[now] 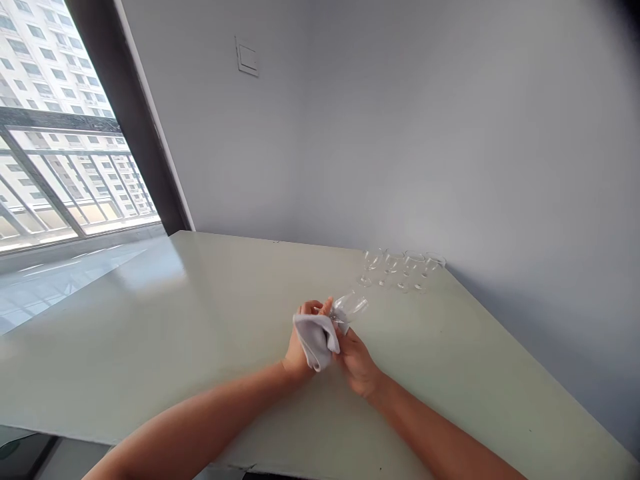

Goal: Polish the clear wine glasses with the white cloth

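Just above the table, a clear stemmed glass (351,307) is tilted with its bowl toward the right. My left hand (299,353) is closed around its stem end, the fingers partly behind a light grey cloth (316,339). The cloth hangs folded between my hands and also shows under the bowl. My right hand (361,367) is closed on the cloth at the glass's lower side; its fingertips are partly hidden.
Several clear stemmed glasses (405,263) stand together at the back right of the pale green table (225,300), close to the wall (450,133). A window with a railing (75,173) lies to the left.
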{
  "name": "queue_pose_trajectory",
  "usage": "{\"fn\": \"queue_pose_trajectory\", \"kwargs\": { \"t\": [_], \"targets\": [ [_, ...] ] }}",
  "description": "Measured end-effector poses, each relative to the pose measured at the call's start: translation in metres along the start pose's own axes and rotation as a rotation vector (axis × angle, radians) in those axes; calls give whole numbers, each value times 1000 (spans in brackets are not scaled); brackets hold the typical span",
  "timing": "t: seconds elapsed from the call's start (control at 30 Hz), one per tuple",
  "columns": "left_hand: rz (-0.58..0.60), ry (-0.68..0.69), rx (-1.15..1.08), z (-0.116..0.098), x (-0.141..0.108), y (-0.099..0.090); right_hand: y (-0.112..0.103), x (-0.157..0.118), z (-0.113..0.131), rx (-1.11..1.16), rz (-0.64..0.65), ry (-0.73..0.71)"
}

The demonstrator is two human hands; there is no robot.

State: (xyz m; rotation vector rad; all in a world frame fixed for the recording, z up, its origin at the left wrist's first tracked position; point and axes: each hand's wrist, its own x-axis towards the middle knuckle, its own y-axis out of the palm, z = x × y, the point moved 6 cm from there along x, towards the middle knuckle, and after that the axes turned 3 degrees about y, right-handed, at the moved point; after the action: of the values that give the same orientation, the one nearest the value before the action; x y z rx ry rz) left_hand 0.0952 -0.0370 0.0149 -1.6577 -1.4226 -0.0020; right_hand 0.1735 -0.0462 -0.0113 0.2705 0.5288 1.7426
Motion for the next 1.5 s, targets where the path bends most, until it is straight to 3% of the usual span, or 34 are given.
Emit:
{"fn": "queue_pose_trajectory", "kwargs": {
  "t": [0.07, 0.1, 0.17, 0.27, 0.37, 0.5, 0.57, 0.63, 0.73, 0.93, 1.0, 1.1, 1.2, 1.33, 1.4, 1.5],
  "targets": [
    [-106, -29, 66, -4, -2, -3, -5, 4, -3, 22, -20, 18],
    [-91, -31, 59, -6, -2, -2, -9, 6, -3, 29, -42, 21],
    [52, -34, -74, -4, 0, 4, -19, 11, -1, 20, -97, 29],
    [274, -187, -511, 10, 2, 7, -27, 15, 3, 25, -93, 91],
    [350, -356, -926, 21, 5, 3, -16, 9, 3, 88, 86, 210],
    [486, -405, -1205, 17, 5, 5, 10, -10, -2, 88, 404, 365],
    [500, -443, -1271, 16, 3, 8, 15, -15, -5, 62, 466, 413],
    [438, -488, -1291, 19, 3, 9, 13, -13, -6, 22, 441, 417],
    [285, -560, -1254, 28, 4, 6, 1, -6, -2, -148, 307, 343],
    [45, -722, -1177, 45, 3, 1, -10, -5, 22, -908, -11, -129],
    [0, -787, -1210, 51, 2, 2, -4, -9, 23, -1136, -3, -266],
    [-23, -904, -1307, 59, -1, 5, 11, -16, 22, -1407, 146, -520],
    [64, -948, -1418, 58, -2, 9, 20, -23, 20, -1581, 277, -699],
    [191, -890, -1524, 47, 0, 12, 18, -23, 27, -1501, 309, -672],
    [162, -868, -1562, 44, 2, 10, 13, -20, 32, -1324, 267, -619],
    [61, -835, -1614, 43, 6, 5, -1, -10, 32, -1075, 102, -486]
  ]
}}
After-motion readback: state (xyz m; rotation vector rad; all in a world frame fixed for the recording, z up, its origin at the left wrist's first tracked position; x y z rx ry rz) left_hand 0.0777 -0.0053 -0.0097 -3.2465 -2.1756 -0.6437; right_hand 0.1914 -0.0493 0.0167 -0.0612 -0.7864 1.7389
